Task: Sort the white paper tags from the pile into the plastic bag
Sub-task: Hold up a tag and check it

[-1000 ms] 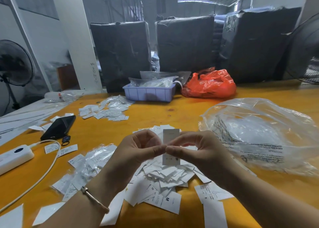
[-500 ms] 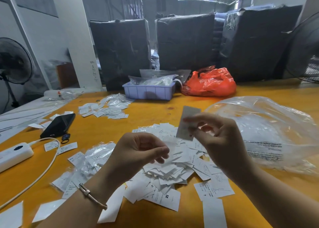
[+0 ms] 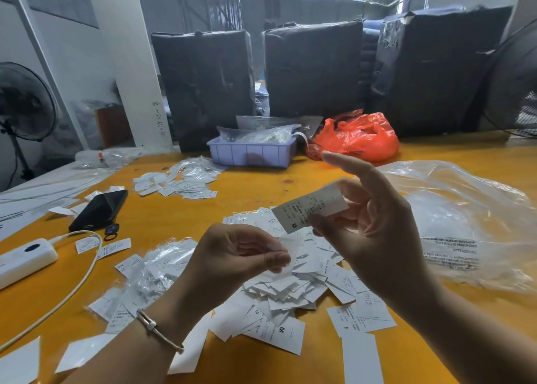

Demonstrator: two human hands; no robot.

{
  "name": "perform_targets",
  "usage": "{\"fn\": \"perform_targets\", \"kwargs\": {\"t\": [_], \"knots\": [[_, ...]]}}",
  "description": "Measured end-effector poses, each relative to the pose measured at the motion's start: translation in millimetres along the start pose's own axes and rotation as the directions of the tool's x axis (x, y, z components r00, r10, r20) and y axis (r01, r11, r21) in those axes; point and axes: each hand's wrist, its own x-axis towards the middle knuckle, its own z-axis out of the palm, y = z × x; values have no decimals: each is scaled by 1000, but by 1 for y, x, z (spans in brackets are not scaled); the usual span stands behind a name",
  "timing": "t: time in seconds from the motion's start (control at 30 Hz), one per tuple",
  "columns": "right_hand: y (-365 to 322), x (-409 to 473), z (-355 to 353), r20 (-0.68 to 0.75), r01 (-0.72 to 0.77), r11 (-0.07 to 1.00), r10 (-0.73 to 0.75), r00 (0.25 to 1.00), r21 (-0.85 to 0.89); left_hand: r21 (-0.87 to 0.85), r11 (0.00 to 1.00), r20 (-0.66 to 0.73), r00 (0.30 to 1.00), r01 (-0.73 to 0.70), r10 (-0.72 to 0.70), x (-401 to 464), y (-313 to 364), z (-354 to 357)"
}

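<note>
White paper tag [image 3: 309,209] pinched by right hand [image 3: 374,232] at frame centre, index finger raised; thin, light, easily creased, best taken by edge. Left hand [image 3: 235,255] curled, small clear film apparently pinched. Pile [image 3: 290,284] spread on orange surface [image 3: 252,188], plastic bag [image 3: 465,223] at right. Warehouse behind.

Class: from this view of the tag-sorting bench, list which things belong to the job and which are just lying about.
Job: tag in right hand; left hand; tag pile; clear bag.

Lying about: phone; power strip; purple tray; orange bag; fan.
</note>
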Motion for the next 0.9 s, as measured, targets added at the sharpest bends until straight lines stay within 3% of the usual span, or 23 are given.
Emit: {"fn": "perform_targets", "kwargs": {"t": [0.37,0.9], "knots": [[7,0,2,85,-3,1000,3,996,5,-40,999,38,999,7,-5,0,4,0],[9,3,-9,122,59,991,-44,992,-123,-37,992,109,988,117,-113,0,3,-2]]}}
